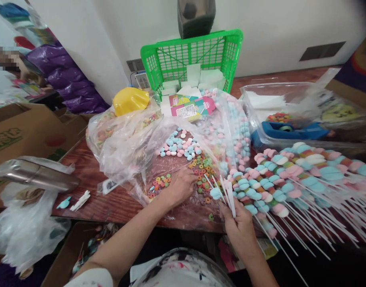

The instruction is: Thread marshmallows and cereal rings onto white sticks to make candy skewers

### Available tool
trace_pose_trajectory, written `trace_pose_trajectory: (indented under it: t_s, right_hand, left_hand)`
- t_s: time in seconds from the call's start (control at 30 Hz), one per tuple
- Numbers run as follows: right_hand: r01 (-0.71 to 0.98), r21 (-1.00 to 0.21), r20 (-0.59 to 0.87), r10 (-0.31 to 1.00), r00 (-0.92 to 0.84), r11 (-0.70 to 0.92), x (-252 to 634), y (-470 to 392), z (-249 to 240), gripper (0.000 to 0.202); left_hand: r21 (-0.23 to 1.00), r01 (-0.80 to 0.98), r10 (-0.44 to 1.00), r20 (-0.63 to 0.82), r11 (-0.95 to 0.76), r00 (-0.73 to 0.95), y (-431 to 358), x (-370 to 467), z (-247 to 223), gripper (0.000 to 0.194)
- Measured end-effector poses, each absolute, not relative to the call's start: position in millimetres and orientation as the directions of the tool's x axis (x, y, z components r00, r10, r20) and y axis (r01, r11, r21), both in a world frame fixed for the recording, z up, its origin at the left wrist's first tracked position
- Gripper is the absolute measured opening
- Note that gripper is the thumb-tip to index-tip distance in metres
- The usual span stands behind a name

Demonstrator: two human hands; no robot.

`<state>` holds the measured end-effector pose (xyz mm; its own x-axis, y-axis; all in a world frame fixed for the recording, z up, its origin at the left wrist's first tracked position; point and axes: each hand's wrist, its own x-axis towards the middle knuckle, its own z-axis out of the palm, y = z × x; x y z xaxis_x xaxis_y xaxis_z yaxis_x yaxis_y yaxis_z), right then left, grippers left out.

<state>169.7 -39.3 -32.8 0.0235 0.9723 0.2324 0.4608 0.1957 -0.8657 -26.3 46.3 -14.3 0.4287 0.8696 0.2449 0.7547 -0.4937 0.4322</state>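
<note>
My left hand [183, 186] reaches down to a pile of colourful gummy rings [203, 169] on a clear plastic sheet. Its fingers are bent together at the pile's edge, and whatever they pinch is hidden. My right hand [238, 225] is closed around a bunch of thin white sticks [229, 195] that point up. A blue candy piece [216, 193] sits at one stick's tip. Loose pink, blue and white candies [183, 147] lie beyond the rings. A smaller group of rings [160, 183] is left of my left hand. To the right, many candy skewers [278, 179] are heaped, their white sticks toward me.
A green basket [191, 38] with white boxes stands at the back. Plastic bags of candy [120, 135] with a yellow bowl-like thing [130, 100] lie left. A blue tape dispenser [293, 130] sits in a clear tray. A steel flask [39, 175] lies at the far left.
</note>
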Motion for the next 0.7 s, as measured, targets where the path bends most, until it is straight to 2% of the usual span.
trace_pose_trajectory:
  t_s: [0.1, 0.2, 0.27, 0.3, 0.33, 0.4, 0.53, 0.7]
  right_hand:
    - [0.519, -0.826, 0.249, 0.968, -0.015, 0.22, 169.5, -38.5, -31.5, 0.024]
    - [0.539, -0.808, 0.241, 0.968, -0.067, 0.238, 168.5, -38.8, -30.8, 0.024]
    - [0.536, -0.804, 0.236, 0.966, -0.109, 0.257, 167.6, -39.3, -30.7, 0.023]
    - [0.534, -0.803, 0.231, 0.964, -0.128, 0.264, 167.2, -39.6, -30.7, 0.023]
    - [0.535, -0.802, 0.226, 0.963, -0.144, 0.268, 166.9, -39.9, -30.5, 0.023]
    - [0.543, -0.797, 0.211, 0.964, -0.163, 0.266, 166.6, -40.1, -30.1, 0.023]
    - [0.582, -0.772, 0.187, 0.966, -0.179, 0.257, 167.1, -39.8, -29.5, 0.023]
    - [0.601, -0.752, 0.191, 0.962, -0.196, 0.272, 168.2, -40.6, -31.3, 0.023]
  left_hand:
    - [0.456, 0.736, 0.865, 0.272, -0.501, 0.421, 34.9, -25.3, -14.2, 0.026]
    - [0.717, 0.605, 0.938, 0.277, -0.347, 0.21, 29.2, -24.5, -10.7, 0.016]
    - [0.898, 0.406, 0.986, 0.162, -0.167, 0.048, 27.6, -24.3, -6.5, 0.015]
    - [0.948, 0.305, 0.995, 0.096, -0.092, 0.004, 26.7, -24.1, -4.0, 0.017]
    - [0.973, 0.224, 0.999, 0.052, -0.047, -0.014, 25.7, -23.9, -1.4, 0.018]
    - [0.988, 0.144, 0.999, 0.053, -0.05, -0.014, 22.8, -23.1, 3.5, 0.017]
    - [0.971, 0.169, 0.983, 0.181, -0.171, -0.04, 17.3, -20.9, 9.1, 0.017]
    - [0.973, 0.188, 0.984, 0.152, -0.133, -0.09, 18.2, -21.1, 5.8, 0.018]
